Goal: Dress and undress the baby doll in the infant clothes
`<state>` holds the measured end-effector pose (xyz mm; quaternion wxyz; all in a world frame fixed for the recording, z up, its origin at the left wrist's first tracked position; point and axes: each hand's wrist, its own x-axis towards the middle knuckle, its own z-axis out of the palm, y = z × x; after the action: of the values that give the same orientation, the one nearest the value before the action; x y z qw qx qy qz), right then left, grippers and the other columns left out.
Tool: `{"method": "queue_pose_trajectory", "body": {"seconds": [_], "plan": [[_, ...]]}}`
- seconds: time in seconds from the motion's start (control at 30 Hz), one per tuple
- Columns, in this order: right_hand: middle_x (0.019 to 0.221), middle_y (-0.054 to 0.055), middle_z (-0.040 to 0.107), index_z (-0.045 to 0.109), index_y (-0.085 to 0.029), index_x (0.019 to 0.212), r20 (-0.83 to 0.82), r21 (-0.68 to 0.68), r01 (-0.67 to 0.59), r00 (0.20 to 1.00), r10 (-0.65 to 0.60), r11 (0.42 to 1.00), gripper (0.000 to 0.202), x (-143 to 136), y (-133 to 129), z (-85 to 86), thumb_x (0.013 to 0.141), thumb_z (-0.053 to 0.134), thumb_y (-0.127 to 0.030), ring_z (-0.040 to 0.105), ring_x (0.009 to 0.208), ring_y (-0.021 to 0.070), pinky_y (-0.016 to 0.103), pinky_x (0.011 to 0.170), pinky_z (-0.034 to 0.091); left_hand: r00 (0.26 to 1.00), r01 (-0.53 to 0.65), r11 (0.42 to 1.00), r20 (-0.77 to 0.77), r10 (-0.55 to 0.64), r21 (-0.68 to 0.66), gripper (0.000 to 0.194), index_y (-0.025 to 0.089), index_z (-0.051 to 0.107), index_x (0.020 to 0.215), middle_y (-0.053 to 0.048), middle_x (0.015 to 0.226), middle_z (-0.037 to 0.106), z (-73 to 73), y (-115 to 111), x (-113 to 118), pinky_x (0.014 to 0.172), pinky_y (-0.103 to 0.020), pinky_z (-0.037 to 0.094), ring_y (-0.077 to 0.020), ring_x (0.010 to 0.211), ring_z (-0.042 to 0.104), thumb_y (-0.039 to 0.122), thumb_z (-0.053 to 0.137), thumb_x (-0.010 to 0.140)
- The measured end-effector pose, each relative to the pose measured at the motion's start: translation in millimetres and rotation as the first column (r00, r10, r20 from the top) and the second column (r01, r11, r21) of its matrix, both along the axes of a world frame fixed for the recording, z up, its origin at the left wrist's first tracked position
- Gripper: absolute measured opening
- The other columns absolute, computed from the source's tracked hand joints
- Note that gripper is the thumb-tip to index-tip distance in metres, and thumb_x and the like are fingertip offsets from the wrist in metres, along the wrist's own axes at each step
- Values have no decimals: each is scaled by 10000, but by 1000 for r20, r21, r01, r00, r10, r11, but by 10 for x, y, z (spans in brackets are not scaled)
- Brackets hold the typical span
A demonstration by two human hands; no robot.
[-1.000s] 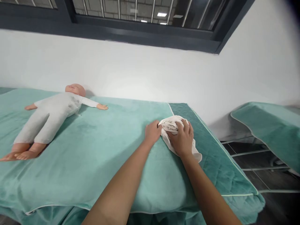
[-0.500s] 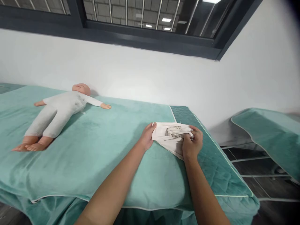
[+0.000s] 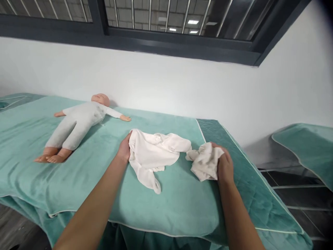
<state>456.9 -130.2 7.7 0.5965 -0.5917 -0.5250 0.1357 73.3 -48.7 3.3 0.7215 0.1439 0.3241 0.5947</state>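
Note:
My left hand [image 3: 125,148] is closed on the left edge of a white long-sleeved baby top [image 3: 153,149], spread loosely just above or on the green bed cover. One sleeve hangs down toward me and the other reaches right. My right hand [image 3: 225,163] grips a crumpled off-white cloth [image 3: 206,162]. Its left end meets the tip of the top's right sleeve; whether the two are joined I cannot tell. Most of my fingers are hidden behind the fabrics.
A baby doll [image 3: 80,121] in a pale suit lies on its back at the left of the green bed cover [image 3: 171,205]. Behind stand a white wall [image 3: 156,83] and a dark window frame [image 3: 161,45]. A second green-covered piece [image 3: 309,146] is at the right.
The cloth was one folded bundle between both hands. My hands have moved apart, and the white top now lies opened out at the left, the crumpled cloth at the right. The view has shifted slightly.

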Motion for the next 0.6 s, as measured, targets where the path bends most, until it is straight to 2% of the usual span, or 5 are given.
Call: {"method": "queue_pose_trajectory", "body": {"seconds": [0.07,0.13,0.33,0.5,0.6], "plan": [[1353,124,599,647,-203,1135,179,-133,-216,955,238,967,373,-148,-38,15,791,539,-299,548,1283,267,464,1108,398,1000,9,1000,16,-10,9,214,172,660,811,-42,781,737,3,0,38,876,-373,581,-255,909,723,383,690,818],[1416,113,531,626,-219,1210,335,-248,-313,860,384,917,488,-323,-110,47,722,606,-239,496,1332,267,463,1152,344,1000,-10,1000,29,9,23,205,181,655,800,-24,762,732,13,-4,62,878,-369,582,-252,908,723,380,703,809],[1228,73,588,632,-232,1084,419,-411,-246,804,422,878,353,-639,-358,285,739,565,-192,613,1109,227,386,989,458,995,6,1000,103,-8,24,188,175,672,840,-24,782,741,12,4,24,887,-352,580,-237,912,725,356,709,810],[1155,84,620,658,-211,1063,477,-380,-49,845,241,924,364,-207,-348,327,710,569,-210,615,1064,246,412,995,442,997,41,998,68,-44,46,246,168,707,934,-41,818,755,-20,-13,12,879,-373,579,-246,883,729,379,708,806],[1214,119,634,692,-207,1092,476,-467,-29,835,278,884,390,170,-298,287,719,583,-239,587,1157,295,492,1045,408,990,121,989,-81,-115,79,294,164,705,899,-55,768,741,11,-39,16,827,-366,572,-247,828,723,439,709,794]]}}
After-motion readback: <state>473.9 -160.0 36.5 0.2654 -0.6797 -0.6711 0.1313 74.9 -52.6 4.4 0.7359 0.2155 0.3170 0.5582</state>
